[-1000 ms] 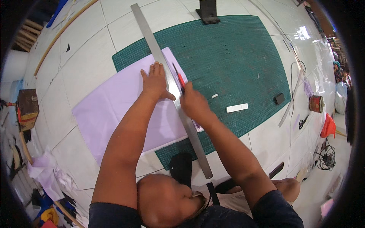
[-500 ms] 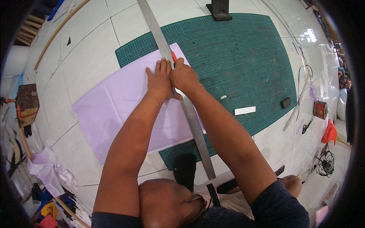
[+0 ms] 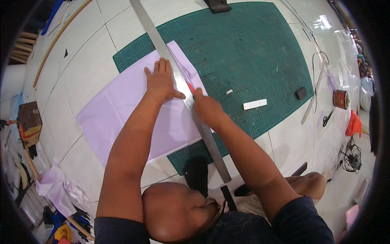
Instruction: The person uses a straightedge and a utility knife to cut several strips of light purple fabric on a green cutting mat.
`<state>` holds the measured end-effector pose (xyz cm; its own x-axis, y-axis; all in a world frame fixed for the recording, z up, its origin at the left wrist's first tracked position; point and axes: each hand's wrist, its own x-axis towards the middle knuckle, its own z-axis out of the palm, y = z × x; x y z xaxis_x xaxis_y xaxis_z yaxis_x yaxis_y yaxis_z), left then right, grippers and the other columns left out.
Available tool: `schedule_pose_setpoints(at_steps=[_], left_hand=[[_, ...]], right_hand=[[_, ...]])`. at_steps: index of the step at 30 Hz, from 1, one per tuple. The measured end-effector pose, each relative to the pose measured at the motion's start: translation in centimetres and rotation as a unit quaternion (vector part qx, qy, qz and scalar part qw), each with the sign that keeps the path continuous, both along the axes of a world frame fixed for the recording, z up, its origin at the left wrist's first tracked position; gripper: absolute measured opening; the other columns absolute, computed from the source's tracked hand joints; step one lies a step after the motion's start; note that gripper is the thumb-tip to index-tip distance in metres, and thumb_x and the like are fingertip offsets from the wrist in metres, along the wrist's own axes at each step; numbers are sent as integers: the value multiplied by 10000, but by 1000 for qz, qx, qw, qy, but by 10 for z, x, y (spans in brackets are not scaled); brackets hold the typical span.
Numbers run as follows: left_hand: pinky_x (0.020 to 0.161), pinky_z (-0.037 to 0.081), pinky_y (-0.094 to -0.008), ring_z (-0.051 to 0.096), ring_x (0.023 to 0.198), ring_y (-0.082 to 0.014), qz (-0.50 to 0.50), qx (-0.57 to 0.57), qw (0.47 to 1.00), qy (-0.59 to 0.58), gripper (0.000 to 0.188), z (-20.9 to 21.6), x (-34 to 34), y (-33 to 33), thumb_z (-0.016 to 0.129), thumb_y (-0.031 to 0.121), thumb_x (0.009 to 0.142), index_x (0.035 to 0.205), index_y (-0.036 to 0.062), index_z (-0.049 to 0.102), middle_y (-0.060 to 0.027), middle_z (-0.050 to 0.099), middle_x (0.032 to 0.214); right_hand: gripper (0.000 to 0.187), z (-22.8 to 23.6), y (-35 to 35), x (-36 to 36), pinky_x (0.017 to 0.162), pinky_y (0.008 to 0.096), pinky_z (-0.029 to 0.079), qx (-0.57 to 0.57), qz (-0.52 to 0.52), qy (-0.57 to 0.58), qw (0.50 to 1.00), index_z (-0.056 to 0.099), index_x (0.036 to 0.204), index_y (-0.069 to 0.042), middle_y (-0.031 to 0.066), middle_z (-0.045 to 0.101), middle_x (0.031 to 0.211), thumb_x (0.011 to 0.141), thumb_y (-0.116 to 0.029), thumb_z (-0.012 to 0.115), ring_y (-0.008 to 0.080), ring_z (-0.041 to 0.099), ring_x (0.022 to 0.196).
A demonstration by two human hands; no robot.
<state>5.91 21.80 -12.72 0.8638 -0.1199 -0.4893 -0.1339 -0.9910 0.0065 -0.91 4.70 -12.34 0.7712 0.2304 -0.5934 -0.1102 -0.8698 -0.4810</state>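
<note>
Head view: green mat (image 3: 243, 53) right of centre; lilac sheet (image 3: 118, 110) over its left side; metal ruler (image 3: 180, 83) along sheet's right side. Left hand (image 3: 161, 83) spread flat, thumb on ruler; right hand (image 3: 208, 110) closed around red tool (image 3: 191, 87) beside ruler.

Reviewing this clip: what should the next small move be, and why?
Probably draw the slim red cutter toward the body along the long flat metal ruler. The right hand grips it at the ruler's right edge, folded lilac fabric shows on both sides, and the left hand lies spread, its thumb on the ruler.
</note>
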Motion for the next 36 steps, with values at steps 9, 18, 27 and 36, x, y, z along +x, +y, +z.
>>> schedule_pose_setpoints(at_steps=[9, 18, 27, 36], left_hand=[[1151, 182, -633, 163, 1501, -317, 1, 4, 1000, 5, 1467, -9, 1, 3, 861, 651, 465, 1545, -5, 115, -176, 140, 1622], [1083, 352, -547, 425, 1343, -348, 69, -72, 995, -30, 1047, 3, 23, -13, 777, 646, 641, 1394, 0, 443, -203, 449, 1432], [981, 445, -524, 570, 1176, -343, 76, -12, 986, -147, 379, -22, 115, -17, 667, 361, 846, 1131, 111, 667, -128, 620, 1176], [882, 477, -435, 673, 999, -303, 69, -205, 957, -193, 298, -32, 155, -13, 669, 321, 842, 1064, 126, 634, -107, 714, 1005]], right_hand=[[238, 34, -68, -155, 735, 555, 533, -78, -40, 99, 991, 410, 1099, -6, 282, 678, 858, 980, -211, 424, 449, 686, 815], [243, 69, -132, -189, 665, 534, 512, -61, -137, -32, 988, 431, 1052, -29, 241, 663, 840, 921, -175, 575, 443, 667, 748], [255, -20, -228, -205, 628, 424, 469, 31, -468, -133, 873, 507, 956, -28, 185, 609, 745, 913, -226, 662, 349, 636, 699], [298, -40, -241, -161, 610, 404, 460, 51, -519, -171, 836, 502, 993, -43, 148, 601, 736, 923, -275, 675, 302, 599, 652]])
